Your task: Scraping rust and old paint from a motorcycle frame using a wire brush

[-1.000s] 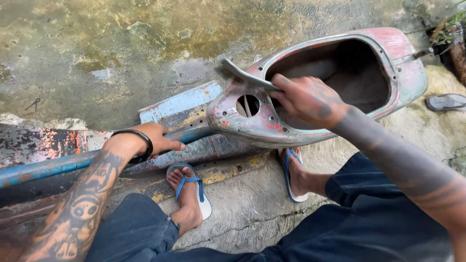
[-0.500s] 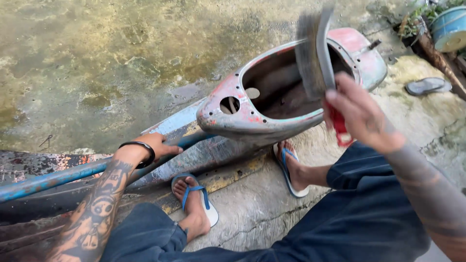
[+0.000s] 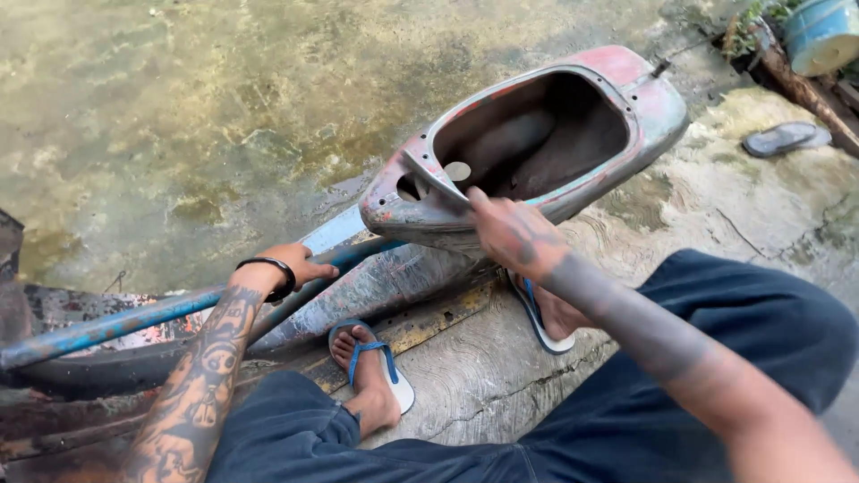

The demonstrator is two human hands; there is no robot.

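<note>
1. Half a second ago my right hand (image 3: 514,234) was raised in the air with the scraper; now it is back down on the front rim of the scooter body shell (image 3: 537,143), and the shell sits further to the right in my view.
2. The scooter body shell, old metal with worn red and grey paint, lies open side up on the wet concrete ground (image 3: 179,107), its hollow facing me.
3. The blue frame tube (image 3: 107,326) runs from the left edge up under the shell's nose.
4. My left hand (image 3: 291,266), a black wristband above it, rests closed over that tube just beside the shell.
5. My right hand is closed around the scraper (image 3: 438,179), whose flat grey blade lies against the shell's rim near a round hole.
6. My feet in blue-strapped flip-flops (image 3: 376,362) stand just below the frame.
7. A loose dark sandal (image 3: 783,139) lies well apart at the right, near a blue pot (image 3: 821,31).
</note>
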